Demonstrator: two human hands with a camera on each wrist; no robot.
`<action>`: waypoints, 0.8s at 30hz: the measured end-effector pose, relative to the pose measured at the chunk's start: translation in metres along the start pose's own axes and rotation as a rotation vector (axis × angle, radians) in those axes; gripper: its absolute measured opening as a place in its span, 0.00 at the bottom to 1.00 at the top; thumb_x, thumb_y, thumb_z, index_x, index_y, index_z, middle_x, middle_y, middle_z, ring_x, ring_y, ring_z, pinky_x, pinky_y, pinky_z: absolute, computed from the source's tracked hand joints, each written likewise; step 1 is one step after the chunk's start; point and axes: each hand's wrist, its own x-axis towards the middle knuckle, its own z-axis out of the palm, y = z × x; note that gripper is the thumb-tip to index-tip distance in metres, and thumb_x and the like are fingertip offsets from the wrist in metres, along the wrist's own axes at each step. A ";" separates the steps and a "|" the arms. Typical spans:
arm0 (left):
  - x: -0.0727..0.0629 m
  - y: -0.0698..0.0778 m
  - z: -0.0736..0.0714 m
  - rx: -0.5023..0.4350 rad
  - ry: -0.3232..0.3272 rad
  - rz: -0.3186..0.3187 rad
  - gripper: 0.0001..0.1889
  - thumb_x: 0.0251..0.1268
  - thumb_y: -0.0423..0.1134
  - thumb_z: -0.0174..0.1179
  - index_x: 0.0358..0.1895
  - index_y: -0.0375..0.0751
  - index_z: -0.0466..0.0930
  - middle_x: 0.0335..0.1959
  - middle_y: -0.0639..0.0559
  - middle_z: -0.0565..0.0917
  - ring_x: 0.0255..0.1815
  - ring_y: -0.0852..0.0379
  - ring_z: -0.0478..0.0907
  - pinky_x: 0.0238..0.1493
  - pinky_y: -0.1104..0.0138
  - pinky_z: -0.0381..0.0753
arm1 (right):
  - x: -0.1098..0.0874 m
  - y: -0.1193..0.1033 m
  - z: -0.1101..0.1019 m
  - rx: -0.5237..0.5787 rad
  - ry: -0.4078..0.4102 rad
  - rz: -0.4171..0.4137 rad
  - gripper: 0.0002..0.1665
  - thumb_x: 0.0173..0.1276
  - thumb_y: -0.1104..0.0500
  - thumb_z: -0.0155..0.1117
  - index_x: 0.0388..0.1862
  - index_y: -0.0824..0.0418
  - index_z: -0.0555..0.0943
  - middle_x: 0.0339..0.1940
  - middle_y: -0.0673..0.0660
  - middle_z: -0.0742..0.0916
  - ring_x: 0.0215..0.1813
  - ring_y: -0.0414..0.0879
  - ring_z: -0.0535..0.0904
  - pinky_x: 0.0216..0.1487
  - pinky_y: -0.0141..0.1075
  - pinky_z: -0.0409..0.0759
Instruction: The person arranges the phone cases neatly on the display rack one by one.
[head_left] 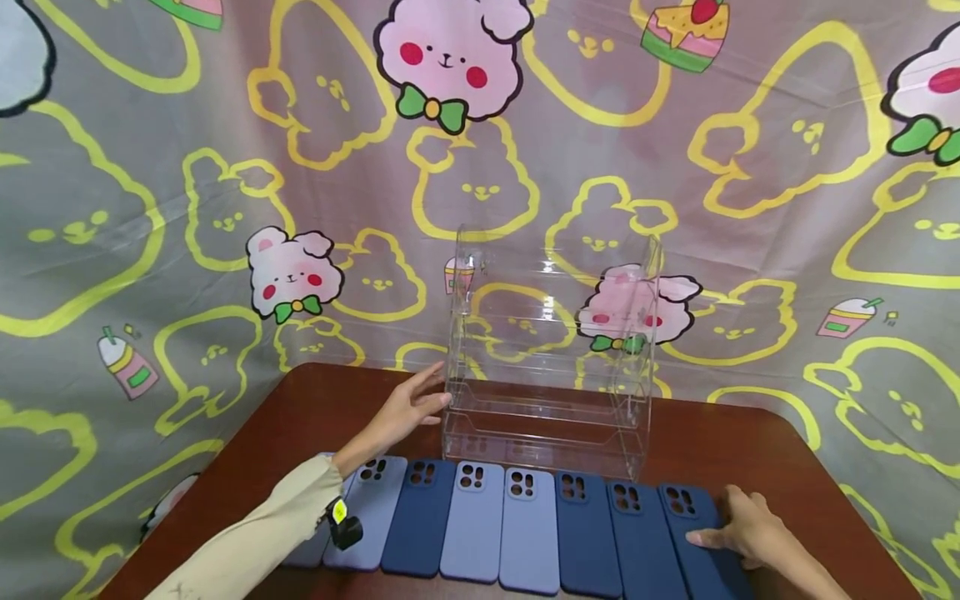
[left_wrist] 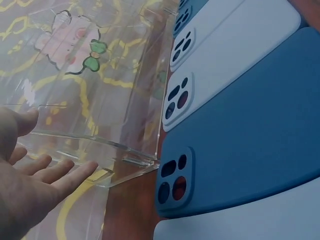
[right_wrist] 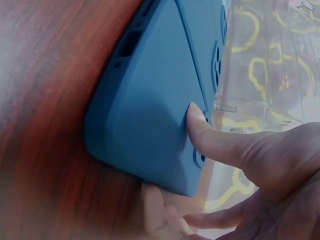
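A clear acrylic tiered rack (head_left: pixel 547 450) stands upright at the middle of the table. At its left side is my left hand (head_left: pixel 405 410), fingers extended and fingertips right at the panel; the left wrist view shows nothing in its palm. In front of the rack lies a row of several phone cases, some light blue (head_left: pixel 472 529), some dark blue (head_left: pixel 588 537). My right hand (head_left: pixel 750 529) holds the dark blue phone case (right_wrist: pixel 145 125) at the row's right end. The thumb lies on its face, and the other fingers are at its outer long edge, partly hidden.
The reddish-brown table (head_left: pixel 345 396) ends close behind the rack. A cartoon-printed curtain (head_left: pixel 480 158) hangs behind and along both sides. A dark wrist camera (head_left: pixel 347 532) on my left forearm hangs over the light blue cases at the left.
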 end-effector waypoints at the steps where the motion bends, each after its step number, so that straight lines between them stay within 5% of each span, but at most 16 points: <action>1: 0.001 0.000 0.000 -0.007 0.000 -0.001 0.37 0.81 0.35 0.57 0.86 0.40 0.50 0.82 0.29 0.59 0.75 0.30 0.69 0.63 0.45 0.85 | 0.003 0.001 0.000 0.029 -0.003 0.007 0.60 0.49 0.37 0.86 0.57 0.82 0.66 0.53 0.87 0.69 0.45 0.71 0.81 0.36 0.50 0.91; 10: 0.011 -0.002 0.004 -0.034 0.057 -0.025 0.36 0.80 0.34 0.59 0.85 0.43 0.55 0.79 0.27 0.63 0.68 0.31 0.77 0.52 0.49 0.91 | 0.019 0.016 0.005 0.076 -0.018 0.050 0.59 0.50 0.38 0.86 0.54 0.81 0.63 0.48 0.80 0.77 0.45 0.67 0.82 0.36 0.49 0.90; 24: 0.009 -0.006 0.004 -0.027 0.108 -0.010 0.35 0.76 0.36 0.64 0.82 0.46 0.63 0.76 0.28 0.69 0.58 0.33 0.85 0.41 0.49 0.93 | -0.005 -0.003 0.009 0.056 0.066 0.078 0.53 0.52 0.42 0.87 0.49 0.85 0.70 0.45 0.79 0.80 0.43 0.61 0.83 0.37 0.46 0.90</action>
